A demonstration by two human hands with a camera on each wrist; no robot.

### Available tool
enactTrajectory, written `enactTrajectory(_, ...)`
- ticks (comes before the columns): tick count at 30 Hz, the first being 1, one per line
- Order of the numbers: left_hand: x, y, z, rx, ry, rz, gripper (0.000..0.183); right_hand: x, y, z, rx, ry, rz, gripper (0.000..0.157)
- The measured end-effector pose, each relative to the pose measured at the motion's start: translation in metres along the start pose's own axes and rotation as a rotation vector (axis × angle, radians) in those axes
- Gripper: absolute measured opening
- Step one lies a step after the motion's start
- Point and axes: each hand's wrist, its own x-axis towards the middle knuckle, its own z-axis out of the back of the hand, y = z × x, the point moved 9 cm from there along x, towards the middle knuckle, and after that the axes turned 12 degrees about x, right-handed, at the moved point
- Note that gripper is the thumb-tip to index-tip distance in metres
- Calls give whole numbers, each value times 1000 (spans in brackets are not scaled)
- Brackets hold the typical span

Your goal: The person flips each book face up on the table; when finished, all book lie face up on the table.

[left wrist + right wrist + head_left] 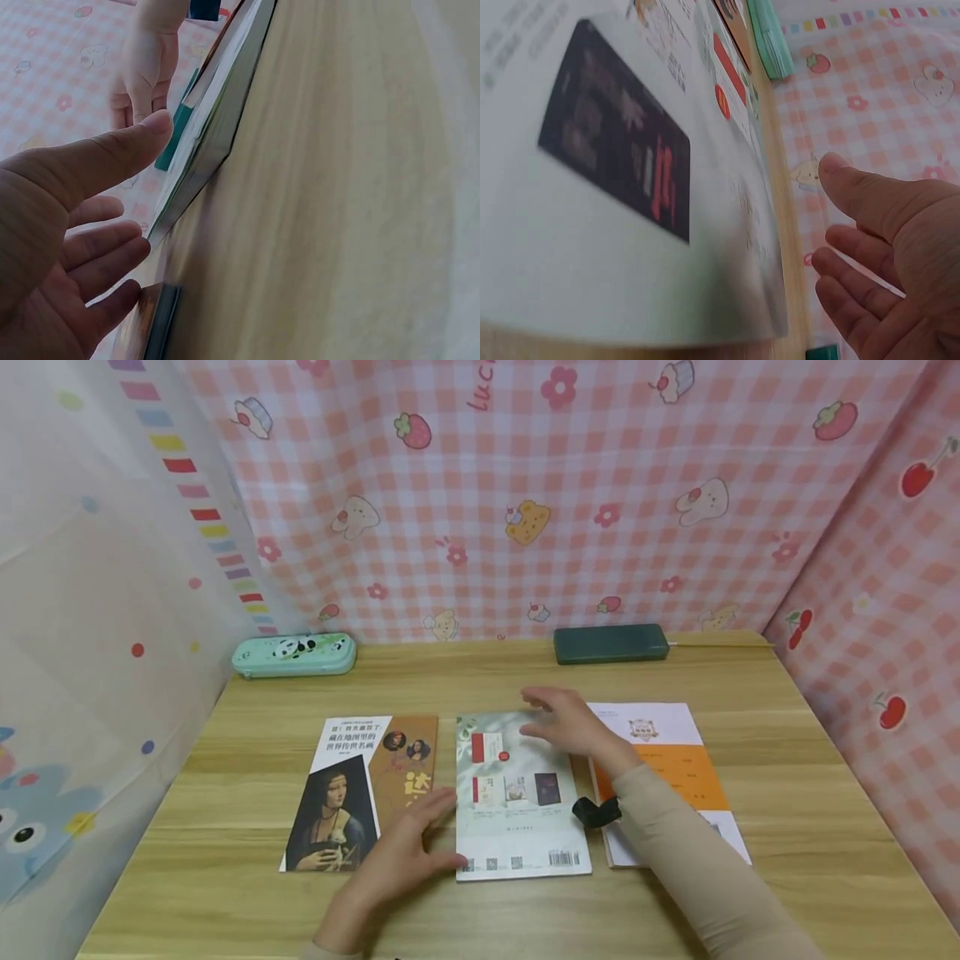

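Note:
A pale green book [517,852] with a barcode on its cover lies between my two hands. My left hand [401,852] hovers by its left edge, thumb at the lower left corner and fingers loosely spread, partly over the portrait book [330,827]. In the left wrist view, the fingers of my left hand [97,262] stand beside the pale book's page edges [214,139]. Over the pale book's upper right corner is my right hand [566,722], its fingers relaxed and holding nothing. The right wrist view has that hand [900,262] apart from the cover [727,292].
To the right lies a white book with an orange band [675,772], partly hidden by my right forearm. A mint panda pencil case [300,656] sits at the back left. Toward the back right is a dark green case [611,644]. Patterned cloth [480,527] hangs behind the table.

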Motion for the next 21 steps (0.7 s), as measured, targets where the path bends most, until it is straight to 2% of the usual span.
enactTrajectory(5, 0, -3, -4, 4, 11, 6, 86, -3, -9, 12, 60, 19, 38, 57)
enactTrajectory(13, 1, -7, -10, 41, 17, 10, 89, -8, -27, 29, 119, 1, 4, 50)
enactTrajectory(21, 3, -9, -17, 55, 32, 23, 104, -10, -39, 37, 63, -24, -25, 48)
